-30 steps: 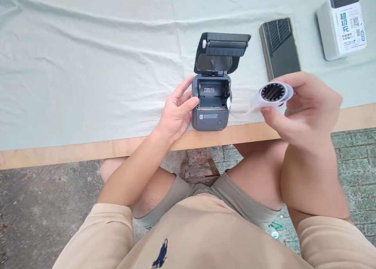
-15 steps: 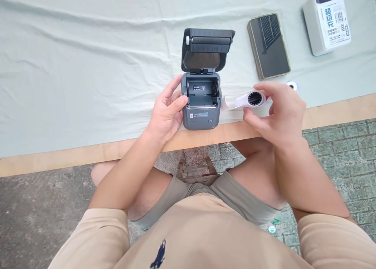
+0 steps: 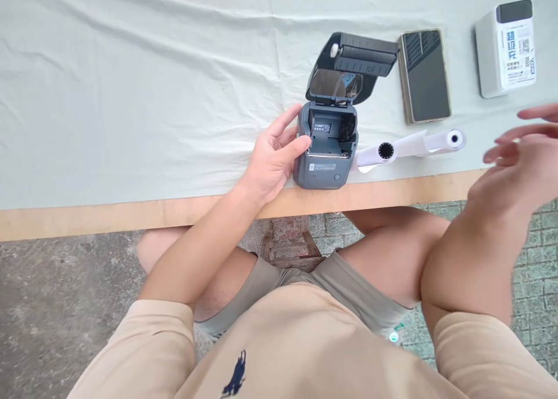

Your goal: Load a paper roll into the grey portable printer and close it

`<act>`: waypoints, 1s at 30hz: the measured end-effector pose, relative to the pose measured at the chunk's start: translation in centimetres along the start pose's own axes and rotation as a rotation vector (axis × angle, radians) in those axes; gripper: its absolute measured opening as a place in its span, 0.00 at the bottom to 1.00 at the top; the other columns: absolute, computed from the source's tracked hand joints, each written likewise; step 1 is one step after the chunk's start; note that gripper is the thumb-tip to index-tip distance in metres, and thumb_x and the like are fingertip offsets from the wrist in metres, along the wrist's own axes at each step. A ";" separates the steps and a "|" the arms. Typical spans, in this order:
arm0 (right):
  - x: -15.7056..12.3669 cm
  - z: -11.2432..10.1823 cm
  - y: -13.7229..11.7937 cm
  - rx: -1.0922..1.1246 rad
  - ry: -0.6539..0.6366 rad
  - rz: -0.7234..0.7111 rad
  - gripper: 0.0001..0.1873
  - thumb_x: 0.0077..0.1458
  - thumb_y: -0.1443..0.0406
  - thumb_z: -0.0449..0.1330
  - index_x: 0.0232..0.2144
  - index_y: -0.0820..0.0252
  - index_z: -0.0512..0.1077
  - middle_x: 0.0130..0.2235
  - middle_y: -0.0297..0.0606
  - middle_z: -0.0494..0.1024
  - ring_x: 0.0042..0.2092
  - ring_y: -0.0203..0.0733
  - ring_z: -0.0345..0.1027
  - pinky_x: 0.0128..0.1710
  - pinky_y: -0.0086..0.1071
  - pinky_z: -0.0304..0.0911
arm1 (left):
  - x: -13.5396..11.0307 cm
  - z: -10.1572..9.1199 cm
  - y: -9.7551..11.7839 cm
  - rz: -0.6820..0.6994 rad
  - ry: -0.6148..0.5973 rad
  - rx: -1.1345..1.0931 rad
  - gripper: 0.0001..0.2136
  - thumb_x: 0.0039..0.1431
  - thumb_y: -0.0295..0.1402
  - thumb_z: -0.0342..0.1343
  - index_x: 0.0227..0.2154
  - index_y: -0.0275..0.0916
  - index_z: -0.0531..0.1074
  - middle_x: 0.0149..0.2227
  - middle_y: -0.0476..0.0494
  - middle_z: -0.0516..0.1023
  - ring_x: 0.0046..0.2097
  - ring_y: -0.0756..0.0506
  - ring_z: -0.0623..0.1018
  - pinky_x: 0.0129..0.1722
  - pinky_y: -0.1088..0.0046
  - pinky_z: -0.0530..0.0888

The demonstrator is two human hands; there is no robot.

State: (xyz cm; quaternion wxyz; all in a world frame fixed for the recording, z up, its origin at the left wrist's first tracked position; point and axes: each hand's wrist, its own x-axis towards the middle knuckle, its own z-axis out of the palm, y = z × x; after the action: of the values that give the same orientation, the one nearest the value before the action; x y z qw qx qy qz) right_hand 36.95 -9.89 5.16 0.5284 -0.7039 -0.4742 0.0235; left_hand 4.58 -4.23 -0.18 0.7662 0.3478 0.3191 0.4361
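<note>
A small grey label printer (image 3: 323, 166) stands near the table's front edge with its lid (image 3: 351, 68) swung open and its paper bay empty. My left hand (image 3: 272, 158) rests against the printer's left side, thumb on its top edge and fingers spread. A white paper roll with a dark ribbed core (image 3: 383, 151) lies on the cloth just right of the printer, and a second white roll (image 3: 449, 139) lies further right. My right hand (image 3: 521, 158) hovers at the right edge, fingers apart and holding nothing.
A pale green cloth (image 3: 131, 97) covers the table, whose wooden front edge (image 3: 108, 216) shows. A dark phone (image 3: 425, 75) lies behind the rolls, and a white box with printed text (image 3: 505, 47) stands at the far right. My knees are under the table.
My right hand has set the ribbed-core roll down beside the printer and drawn away to the right, empty. The left hand stays on the printer.
</note>
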 end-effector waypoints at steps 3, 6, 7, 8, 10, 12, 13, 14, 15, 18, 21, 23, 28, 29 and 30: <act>1.0 0.0 2.4 0.038 -0.244 0.030 0.25 0.33 0.57 0.66 0.41 0.43 0.75 0.48 0.45 0.83 0.43 0.56 0.77 0.35 0.48 0.64 | 0.0 0.1 0.1 -0.003 -0.004 -0.012 0.32 0.51 0.49 0.76 0.59 0.53 0.74 0.59 0.47 0.84 0.68 0.29 0.78 0.64 0.47 0.81; 0.7 0.1 3.7 0.000 -0.456 0.079 0.31 0.33 0.64 0.69 0.45 0.43 0.75 0.48 0.47 0.85 0.43 0.54 0.78 0.37 0.45 0.68 | 0.0 0.3 0.2 0.014 0.000 -0.013 0.32 0.52 0.50 0.76 0.58 0.53 0.74 0.56 0.48 0.86 0.69 0.29 0.77 0.66 0.47 0.80; 0.5 0.1 4.0 -0.011 -0.459 0.085 0.32 0.36 0.64 0.70 0.48 0.43 0.74 0.47 0.47 0.85 0.41 0.52 0.77 0.36 0.44 0.67 | 0.0 0.3 0.2 0.020 0.002 -0.014 0.32 0.52 0.50 0.76 0.59 0.52 0.74 0.56 0.47 0.86 0.69 0.30 0.77 0.66 0.48 0.80; 0.4 0.1 4.2 -0.016 -0.441 0.090 0.33 0.38 0.62 0.70 0.50 0.43 0.71 0.45 0.46 0.85 0.38 0.49 0.76 0.35 0.43 0.67 | 0.0 0.4 0.3 0.025 0.006 -0.016 0.32 0.52 0.50 0.76 0.58 0.51 0.75 0.55 0.47 0.86 0.70 0.30 0.77 0.67 0.48 0.80; 0.2 0.1 4.5 -0.010 -0.396 0.094 0.35 0.40 0.58 0.71 0.52 0.42 0.65 0.45 0.45 0.85 0.35 0.47 0.74 0.35 0.43 0.68 | 0.0 0.4 0.3 0.029 0.008 -0.022 0.31 0.52 0.48 0.76 0.58 0.51 0.75 0.55 0.47 0.87 0.69 0.31 0.77 0.68 0.50 0.80; 0.2 0.2 4.4 0.001 -0.392 0.093 0.31 0.42 0.55 0.72 0.47 0.42 0.66 0.46 0.44 0.85 0.39 0.48 0.75 0.39 0.44 0.69 | 0.1 0.2 0.2 0.026 0.006 -0.016 0.30 0.52 0.47 0.76 0.57 0.52 0.75 0.56 0.49 0.86 0.68 0.32 0.78 0.66 0.52 0.81; 0.2 0.2 4.3 0.005 -0.402 0.089 0.27 0.42 0.54 0.73 0.44 0.43 0.68 0.46 0.44 0.85 0.41 0.49 0.75 0.41 0.46 0.70 | 0.1 0.1 0.2 0.025 0.004 -0.007 0.29 0.53 0.46 0.76 0.57 0.53 0.75 0.56 0.49 0.86 0.68 0.33 0.79 0.65 0.53 0.82; 0.2 0.2 4.1 0.011 -0.415 0.084 0.24 0.42 0.53 0.74 0.40 0.43 0.70 0.45 0.44 0.85 0.42 0.50 0.75 0.42 0.47 0.69 | 0.1 0.0 0.1 0.024 0.003 0.003 0.29 0.53 0.46 0.76 0.57 0.54 0.75 0.57 0.50 0.86 0.67 0.33 0.79 0.64 0.54 0.83; 0.2 0.2 3.8 0.019 -0.423 0.077 0.21 0.42 0.52 0.75 0.38 0.43 0.73 0.44 0.43 0.85 0.42 0.51 0.75 0.43 0.48 0.69 | 0.2 -0.1 0.1 0.026 0.004 0.012 0.29 0.53 0.46 0.76 0.57 0.55 0.75 0.57 0.50 0.86 0.67 0.34 0.80 0.62 0.55 0.84; 0.2 0.4 3.0 0.078 -0.400 0.053 0.20 0.46 0.46 0.73 0.40 0.40 0.77 0.44 0.42 0.83 0.44 0.54 0.74 0.44 0.51 0.68 | 0.3 -0.2 -0.1 0.034 0.012 0.024 0.30 0.53 0.46 0.76 0.58 0.55 0.75 0.58 0.50 0.86 0.65 0.35 0.81 0.60 0.58 0.84; 0.0 0.9 1.5 0.253 -0.366 0.031 0.28 0.45 0.37 0.71 0.44 0.39 0.75 0.44 0.42 0.82 0.44 0.54 0.75 0.41 0.51 0.69 | 0.3 -0.2 -0.1 0.040 0.026 0.040 0.31 0.52 0.48 0.76 0.58 0.54 0.74 0.56 0.49 0.86 0.66 0.34 0.80 0.60 0.58 0.84; -0.5 1.7 -0.3 0.419 -0.424 0.023 0.35 0.38 0.31 0.72 0.39 0.43 0.72 0.36 0.39 0.79 0.37 0.51 0.75 0.34 0.47 0.70 | 0.2 -0.1 -0.1 0.043 0.033 0.056 0.32 0.52 0.50 0.75 0.58 0.54 0.74 0.56 0.48 0.86 0.68 0.33 0.79 0.61 0.56 0.83; -2.9 4.5 -6.9 0.516 -0.964 -0.132 0.26 0.52 0.41 0.72 0.43 0.49 0.76 0.38 0.36 0.83 0.36 0.46 0.78 0.37 0.43 0.77 | 0.2 0.2 0.0 0.039 0.034 0.055 0.31 0.51 0.50 0.76 0.57 0.54 0.74 0.54 0.48 0.86 0.67 0.32 0.79 0.62 0.53 0.82; -3.3 5.2 -8.0 0.452 -0.984 -0.235 0.21 0.56 0.46 0.71 0.45 0.49 0.78 0.43 0.37 0.84 0.43 0.46 0.80 0.43 0.44 0.77 | 0.2 0.3 0.0 0.041 0.033 0.045 0.31 0.51 0.50 0.75 0.57 0.54 0.74 0.53 0.48 0.86 0.66 0.31 0.80 0.61 0.53 0.83; -3.6 5.8 -9.0 0.383 -0.963 -0.324 0.17 0.59 0.50 0.69 0.47 0.50 0.79 0.47 0.38 0.84 0.46 0.46 0.80 0.47 0.44 0.77 | 0.2 0.4 0.0 0.045 0.037 0.035 0.31 0.51 0.50 0.75 0.56 0.53 0.74 0.52 0.48 0.86 0.66 0.31 0.80 0.61 0.53 0.83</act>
State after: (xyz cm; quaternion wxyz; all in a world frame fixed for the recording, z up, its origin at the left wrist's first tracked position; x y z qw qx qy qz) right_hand 26.11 -8.24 7.78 0.3668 -0.4225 -0.7524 0.3477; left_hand 4.99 -4.17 0.07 0.7440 0.3602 0.3327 0.4538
